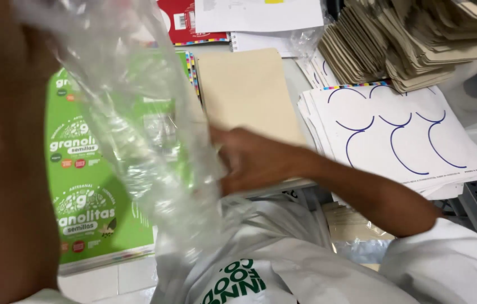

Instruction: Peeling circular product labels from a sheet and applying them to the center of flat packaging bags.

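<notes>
The person's left arm point(7, 157) is filling the left edge of the head view, raised close to the camera and blurred; the left hand itself is running out of the top of the picture, so I cannot tell how far it is closed, though the clear plastic bag point(137, 124) is hanging down from about where it would be. Behind the arm and bag, a stack of green printed sheets point(81, 214) is lying flat on the pale surface point(109, 284). The bag, crumpled and see-through, is stretching diagonally from the upper left down to the middle, above the person's white garment point(283, 264).

The right hand point(249, 160) is reaching in at the centre, fingers curled and pressing against the lower part of the bag; motion blur is hiding whether it is truly pinching the plastic. Just behind it a plain beige sheet stack point(247, 90) is resting on the surface. Further right, a pile of white sheets with blue curved outlines point(396, 135) is lying fanned, and above it stacks of folded tan card point(407, 39) are leaning across the top right corner.
</notes>
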